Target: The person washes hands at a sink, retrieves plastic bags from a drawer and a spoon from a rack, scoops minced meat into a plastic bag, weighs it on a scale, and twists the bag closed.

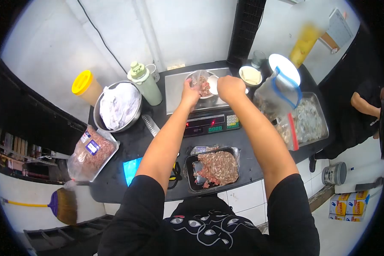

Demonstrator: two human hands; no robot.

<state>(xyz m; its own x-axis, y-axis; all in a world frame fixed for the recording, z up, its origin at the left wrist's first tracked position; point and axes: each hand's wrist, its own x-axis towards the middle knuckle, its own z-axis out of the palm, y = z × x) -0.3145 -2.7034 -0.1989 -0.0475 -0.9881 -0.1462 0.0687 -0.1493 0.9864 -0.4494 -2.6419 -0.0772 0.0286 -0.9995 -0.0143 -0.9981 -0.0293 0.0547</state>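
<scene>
A small clear plastic bag [197,77] with some ground meat [205,88] stands in a bowl on the steel plate of a digital scale [173,94]. My left hand [190,93] pinches the bag's left edge. My right hand [231,89] is closed on a white spoon [213,84], whose head is at the bag's mouth beside the meat. Nearer my body, a black tray [191,181] holds more ground meat [219,166], with part of its bottom showing at the left.
At the left are a metal bowl [137,112] with white plastic, a green bottle [150,87], a yellow-lidded container [88,87] and a large meat bag [91,151]. At the right, a steel tray [324,123] holds small bags. A person [362,104] stands beyond it.
</scene>
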